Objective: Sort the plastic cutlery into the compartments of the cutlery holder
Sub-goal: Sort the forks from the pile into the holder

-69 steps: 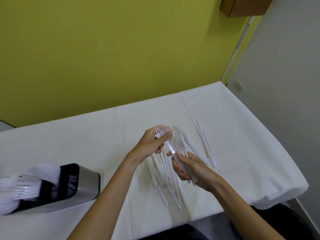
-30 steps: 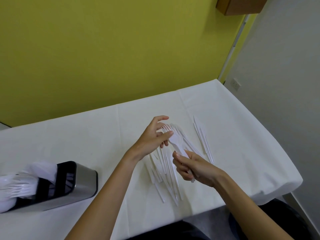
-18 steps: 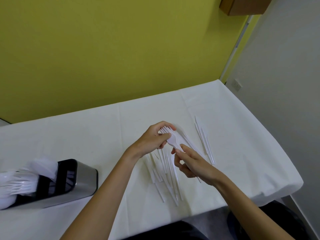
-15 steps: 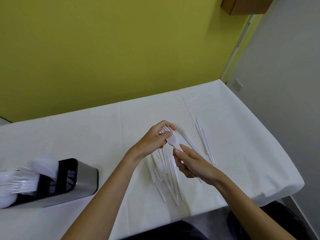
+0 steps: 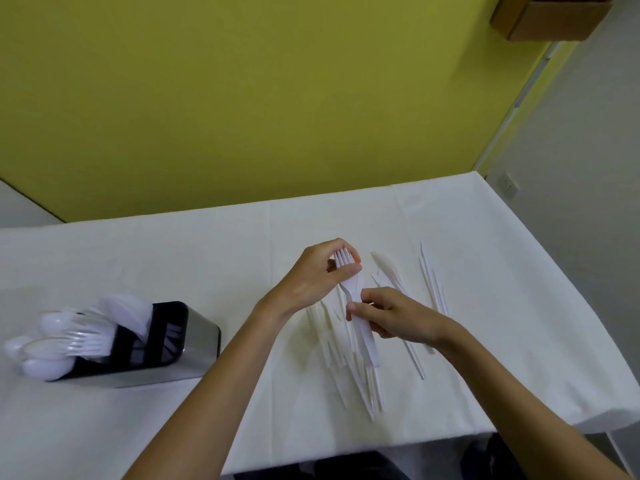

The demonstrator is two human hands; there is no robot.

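Note:
A stacked bundle of white plastic forks (image 5: 360, 320) is held above the table between both hands. My left hand (image 5: 317, 271) pinches the tine end, thumb over the prongs. My right hand (image 5: 394, 317) grips the handles lower down. Under and around them lies a loose pile of white plastic knives (image 5: 356, 375) on the white tablecloth, with a few more knives (image 5: 433, 282) to the right. The steel and black cutlery holder (image 5: 194, 344) stands at the left, with spoons and forks (image 5: 69, 337) sticking out of its left compartments. Its right compartment looks dark.
The table (image 5: 173, 265) is covered in a white cloth and ends at the right and near edges. A yellow wall runs behind it. A wooden box (image 5: 550, 15) hangs at the top right.
The forks fanned out earlier are now squared into one tight stack. My left hand closed over the tines and my right hand slid along the handles.

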